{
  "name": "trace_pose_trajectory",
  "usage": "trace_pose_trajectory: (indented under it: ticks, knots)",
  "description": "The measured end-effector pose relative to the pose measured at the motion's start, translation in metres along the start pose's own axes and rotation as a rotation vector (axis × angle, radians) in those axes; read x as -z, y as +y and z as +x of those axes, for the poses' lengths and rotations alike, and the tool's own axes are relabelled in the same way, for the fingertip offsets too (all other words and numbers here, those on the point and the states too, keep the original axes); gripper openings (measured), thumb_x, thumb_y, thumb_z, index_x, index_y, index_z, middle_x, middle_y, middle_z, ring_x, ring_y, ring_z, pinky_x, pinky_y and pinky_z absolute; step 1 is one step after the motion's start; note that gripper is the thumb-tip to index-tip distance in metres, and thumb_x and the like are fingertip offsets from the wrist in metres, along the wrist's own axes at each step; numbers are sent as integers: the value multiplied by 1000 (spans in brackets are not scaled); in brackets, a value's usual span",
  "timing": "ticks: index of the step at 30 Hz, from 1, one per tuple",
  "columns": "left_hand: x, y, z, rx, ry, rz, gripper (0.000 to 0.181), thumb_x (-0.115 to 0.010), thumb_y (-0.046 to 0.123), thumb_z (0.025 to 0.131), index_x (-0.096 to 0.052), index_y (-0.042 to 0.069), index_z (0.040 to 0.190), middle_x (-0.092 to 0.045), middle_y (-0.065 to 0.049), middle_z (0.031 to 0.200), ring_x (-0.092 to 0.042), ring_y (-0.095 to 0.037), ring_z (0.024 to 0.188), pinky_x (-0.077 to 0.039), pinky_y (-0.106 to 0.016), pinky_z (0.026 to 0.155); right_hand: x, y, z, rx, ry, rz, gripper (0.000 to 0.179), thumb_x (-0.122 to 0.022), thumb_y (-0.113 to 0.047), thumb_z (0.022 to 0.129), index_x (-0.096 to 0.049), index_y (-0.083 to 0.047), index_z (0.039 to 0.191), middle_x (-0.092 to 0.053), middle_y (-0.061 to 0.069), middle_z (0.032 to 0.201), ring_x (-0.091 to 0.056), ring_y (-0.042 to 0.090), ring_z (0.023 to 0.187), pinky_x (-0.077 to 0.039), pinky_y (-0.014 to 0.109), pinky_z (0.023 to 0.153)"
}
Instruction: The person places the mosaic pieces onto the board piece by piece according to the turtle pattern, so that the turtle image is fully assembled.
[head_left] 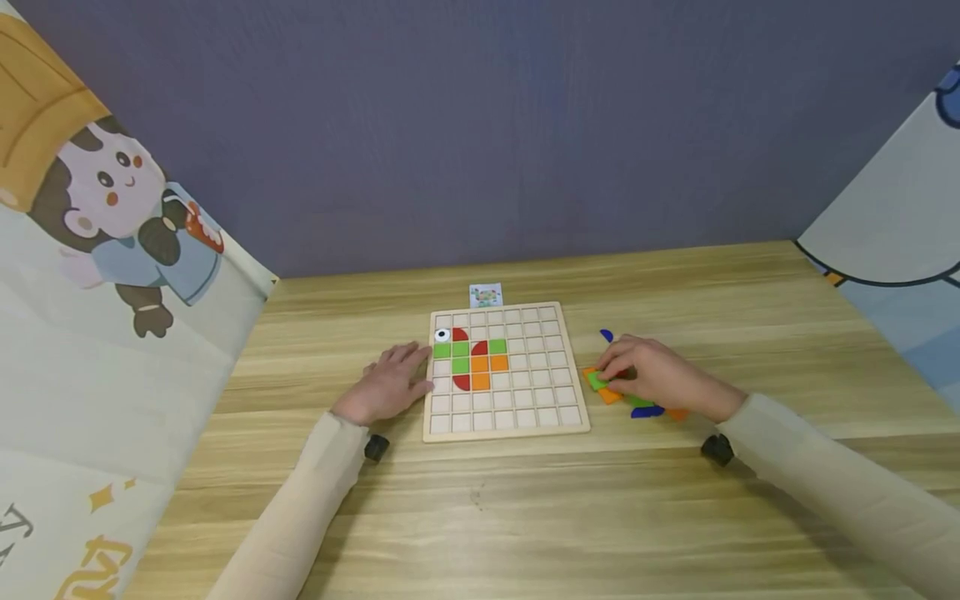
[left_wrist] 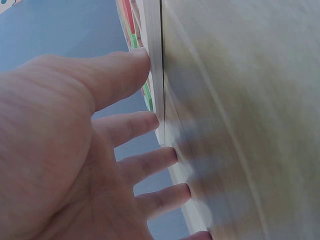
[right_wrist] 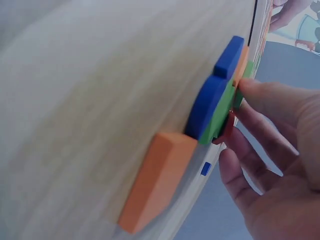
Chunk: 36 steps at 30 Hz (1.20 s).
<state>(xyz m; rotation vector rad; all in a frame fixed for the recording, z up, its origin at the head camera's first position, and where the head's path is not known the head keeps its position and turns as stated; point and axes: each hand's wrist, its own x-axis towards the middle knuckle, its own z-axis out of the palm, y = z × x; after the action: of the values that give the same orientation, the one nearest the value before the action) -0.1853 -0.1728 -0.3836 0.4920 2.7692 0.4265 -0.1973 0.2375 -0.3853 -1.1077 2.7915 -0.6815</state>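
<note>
We log the grid board (head_left: pixel 506 434) on the worktop (head_left: pixel 570 517), left of the loose pieces (head_left: pixel 647 412). Coloured tiles (head_left: pixel 480 364) fill part of its left side; right columns bare. We judge the work under halfway. Board near-square, no clear long axis; sides run away from us. Left hand (head_left: pixel 384 387): fingers spread at board's edge. Right hand (head_left: pixel 651 373): fingers pinch a green tile (head_left: pixel 597 381).

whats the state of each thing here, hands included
Grid board, flat, partly filled
Eye piece, set in the board's leftmost column
Picture card, lying by the board's far edge
Left hand, fingers spread, touching the board's left edge
Right hand, pinching a green piece
Loose pieces, clustered right of the board
Far blue piece, apart from the cluster
</note>
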Motion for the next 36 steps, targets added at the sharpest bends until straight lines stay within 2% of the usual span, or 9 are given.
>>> trace_pose_trajectory:
  ticks: [5,10,12,17,23,27,30,31,36]
  knots:
    - [0,0,-1,-2,2,-4,63,-48,38,99,-26,10,150,-18,-17,154,-16,-42,138,-19,-67,102,1,-1,-1,-5,-2,4,19,-78,-9,77,-77,-15,96,-63,-5,103,-56,14,92,-50,34,79]
    - [0,0,-1,2,-3,6,63,-48,39,99,-25,11,150,-18,-17,154,-16,-41,138,-19,-67,102,0,-1,-1,-18,6,11,20,-79,-9,77,-77,-15,95,-63,-6,101,-55,13,90,-47,41,89]
    - [0,0,-1,6,-7,10,63,-48,39,99,-25,11,150,-18,-17,154,-16,-41,138,-19,-66,102,0,0,-1,-20,9,7,19,-79,-10,76,-77,-16,95,-63,-7,100,-55,12,90,-47,41,90]
    - [1,0,-1,15,-10,10,64,-49,38,98,-25,10,150,-18,-17,154,-16,-41,138,-19,-66,102,0,1,-1,-6,7,-5,20,-79,-11,77,-77,-16,96,-63,-8,100,-55,12,90,-51,31,75]
    - [0,0,-1,11,-8,16,63,-48,39,99,-25,11,150,-18,-17,154,-16,-41,138,-19,-66,102,2,0,0,33,39,-12,20,-81,-12,75,-77,-17,94,-62,-11,98,-55,8,88,-51,28,73]
    - [-1,0,-1,8,-8,18,63,-47,39,99,-25,11,151,-18,-16,154,-16,-41,138,-19,-66,102,4,-5,4,38,46,-5,18,-81,-13,75,-77,-18,93,-61,-14,98,-57,13,98,-48,38,88]
    - [-1,-1,-1,7,-11,14,63,-47,39,99,-25,11,151,-17,-17,154,-16,-41,138,-19,-67,102,5,-10,10,54,44,2,18,-81,-12,76,-78,-18,93,-61,-13,97,-57,15,101,-37,47,102]
    - [-1,-1,-1,6,-11,14,63,-47,39,99,-25,10,151,-18,-17,154,-16,-41,138,-19,-67,102,5,-12,12,64,42,5,18,-80,-12,76,-78,-18,93,-61,-13,97,-57,14,100,-36,47,102]
    - [0,-1,-1,5,-12,6,63,-47,39,99,-25,11,151,-17,-16,154,-15,-40,139,-19,-66,102,1,-21,24,139,24,34,18,-79,-10,77,-77,-16,95,-62,-10,97,-55,9,91,-49,35,82]
